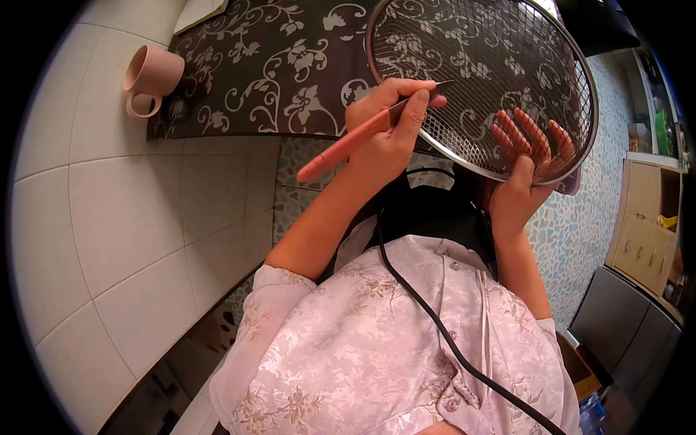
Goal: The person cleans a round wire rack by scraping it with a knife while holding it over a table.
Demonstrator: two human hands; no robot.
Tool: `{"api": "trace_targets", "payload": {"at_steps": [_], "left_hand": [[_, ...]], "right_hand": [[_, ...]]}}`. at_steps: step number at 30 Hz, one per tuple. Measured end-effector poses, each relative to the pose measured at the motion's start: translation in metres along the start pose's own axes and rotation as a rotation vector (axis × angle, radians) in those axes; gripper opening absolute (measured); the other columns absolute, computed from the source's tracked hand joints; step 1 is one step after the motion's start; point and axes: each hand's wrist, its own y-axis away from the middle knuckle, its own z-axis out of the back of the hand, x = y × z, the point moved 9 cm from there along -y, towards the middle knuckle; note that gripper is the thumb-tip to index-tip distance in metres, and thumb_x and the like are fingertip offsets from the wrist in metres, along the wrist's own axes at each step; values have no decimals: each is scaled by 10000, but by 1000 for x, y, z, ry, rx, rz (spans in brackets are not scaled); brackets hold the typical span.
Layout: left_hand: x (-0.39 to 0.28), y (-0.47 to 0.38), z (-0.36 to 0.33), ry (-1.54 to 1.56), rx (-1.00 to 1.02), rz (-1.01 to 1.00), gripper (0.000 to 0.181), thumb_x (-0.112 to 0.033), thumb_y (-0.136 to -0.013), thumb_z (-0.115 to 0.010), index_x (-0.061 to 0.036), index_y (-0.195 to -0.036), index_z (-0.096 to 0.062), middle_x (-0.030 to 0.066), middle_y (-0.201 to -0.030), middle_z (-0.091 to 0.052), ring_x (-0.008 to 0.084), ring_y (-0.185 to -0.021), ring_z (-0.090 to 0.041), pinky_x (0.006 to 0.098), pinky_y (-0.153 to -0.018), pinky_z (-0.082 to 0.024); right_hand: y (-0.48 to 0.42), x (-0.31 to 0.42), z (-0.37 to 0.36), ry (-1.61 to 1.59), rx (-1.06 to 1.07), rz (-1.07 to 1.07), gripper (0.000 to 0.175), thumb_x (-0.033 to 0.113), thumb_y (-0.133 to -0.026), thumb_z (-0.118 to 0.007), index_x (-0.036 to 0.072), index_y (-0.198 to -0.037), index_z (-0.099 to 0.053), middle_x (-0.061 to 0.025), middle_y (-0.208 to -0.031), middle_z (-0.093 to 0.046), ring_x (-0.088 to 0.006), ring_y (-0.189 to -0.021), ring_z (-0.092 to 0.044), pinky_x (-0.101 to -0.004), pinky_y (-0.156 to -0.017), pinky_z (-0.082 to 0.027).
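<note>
My left hand [394,117] is closed around a knife [348,144] with a pink handle, thumb and forefinger pinching it near the blade. The handle's end points toward the lower left. The pointed tip lies over the mesh of a round metal sieve [473,70], close to its left side; whether it touches the wires I cannot tell. My right hand [519,190] grips the sieve's near right rim, thumb on the near side, fingers spread behind the mesh and visible through it. The sieve is over a dark table with a pale floral scroll pattern [304,54].
A pink mug [155,70] lies at the table's left edge by the tiled wall [125,201]. A pale flat item [198,11] is at the upper left. A black cable [424,304] runs across my shirt. Cabinets [647,234] stand at the far right.
</note>
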Motion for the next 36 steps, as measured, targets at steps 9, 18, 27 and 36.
{"api": "trace_targets", "payload": {"at_steps": [9,18,27,36], "left_hand": [[-1,8,3,-86,-24,-44,137,-31,-878,-501,29,-980,-572,74,-789,-648,23,-676,-560,142,-475,-334],[11,14,-7,-133,53,19,137,-31,-875,-507,27,-982,-570,129,-885,-643,148,-843,-633,187,-655,-488],[-8,9,-8,-283,48,-77,144,-36,-883,-493,39,-980,-569,124,-869,-647,137,-835,-628,168,-588,-452],[-4,11,-12,-245,58,-78,139,25,-853,-504,51,-968,-577,137,-885,-646,137,-841,-626,204,-694,-498]], "right_hand": [[1,-2,1,-4,-6,-4,501,-85,-735,-255,11,-1226,-222,-258,-1135,-456,-364,-1005,-544,-418,-845,-479],[1,-4,1,-2,-15,-15,522,-85,-741,-260,54,-1244,-242,-269,-1155,-446,-390,-1046,-518,-452,-867,-468],[1,-3,2,-12,-24,-26,497,-85,-745,-254,18,-1229,-215,-260,-1144,-446,-369,-1014,-539,-425,-857,-470],[1,-3,2,-16,-29,-10,497,-87,-740,-257,14,-1225,-218,-258,-1138,-450,-364,-1007,-544,-425,-853,-476]]}}
